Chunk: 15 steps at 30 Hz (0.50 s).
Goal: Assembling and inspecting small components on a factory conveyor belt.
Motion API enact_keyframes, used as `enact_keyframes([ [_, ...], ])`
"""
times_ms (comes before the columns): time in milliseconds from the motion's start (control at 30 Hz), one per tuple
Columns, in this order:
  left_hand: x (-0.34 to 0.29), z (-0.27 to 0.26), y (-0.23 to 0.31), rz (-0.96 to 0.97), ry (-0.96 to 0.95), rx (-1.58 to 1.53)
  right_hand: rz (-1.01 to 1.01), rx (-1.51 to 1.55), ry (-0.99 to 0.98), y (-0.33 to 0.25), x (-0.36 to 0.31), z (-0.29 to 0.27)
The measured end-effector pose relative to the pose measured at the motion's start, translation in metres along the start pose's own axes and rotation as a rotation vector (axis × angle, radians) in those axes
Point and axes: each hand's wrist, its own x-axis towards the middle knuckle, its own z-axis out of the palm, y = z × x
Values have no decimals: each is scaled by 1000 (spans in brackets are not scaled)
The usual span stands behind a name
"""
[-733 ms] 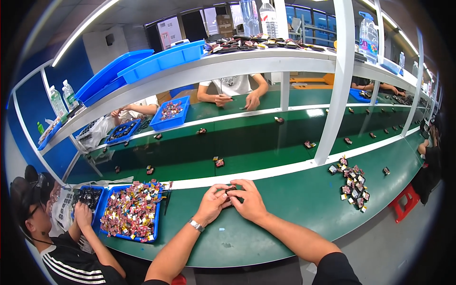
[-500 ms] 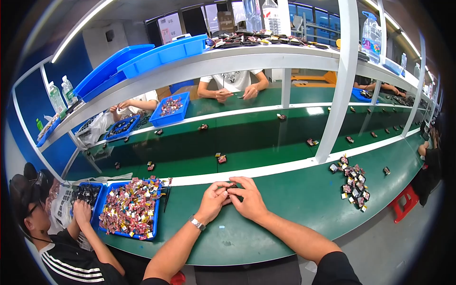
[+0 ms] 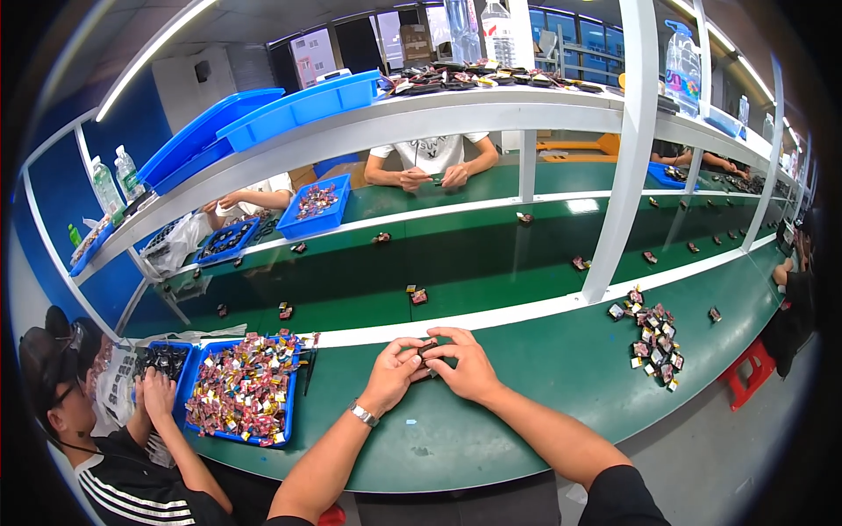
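Above the green table (image 3: 526,421), my left hand (image 3: 392,375) and my right hand (image 3: 465,370) meet, fingers closed around one small dark, flat piece (image 3: 427,349). Its dark top shows between the fingertips; the rest is covered, so its exact kind cannot be made out. To the left stands a blue tray (image 3: 290,405) heaped with small pink, yellow and white parts (image 3: 241,381). A loose pile of small black pieces with pink and white faces (image 3: 656,340) lies to the right, with a single similar piece (image 3: 715,314) beyond it.
A white rail (image 3: 509,314) separates the table from a dark green belt (image 3: 491,272) carrying spaced small pieces. A white post (image 3: 623,158) and overhead shelf (image 3: 526,98) stand ahead. At left, a co-worker's hands (image 3: 156,394) work over another blue tray. A red stool (image 3: 750,373) is at right.
My right fingers have shifted, and more of the dark piece shows between my hands. Pieces on the belt have moved slightly right. The co-worker's hands at left have shifted a little.
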Motion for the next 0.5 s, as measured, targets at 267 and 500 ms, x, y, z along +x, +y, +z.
enact_keyframes([
  [267,3,-6,-7,10,6,21,43,-4,4,-1,-2,5],
  [500,-1,-1,-4,30,-2,78,-65,-12,-36,-12,0,-1],
])
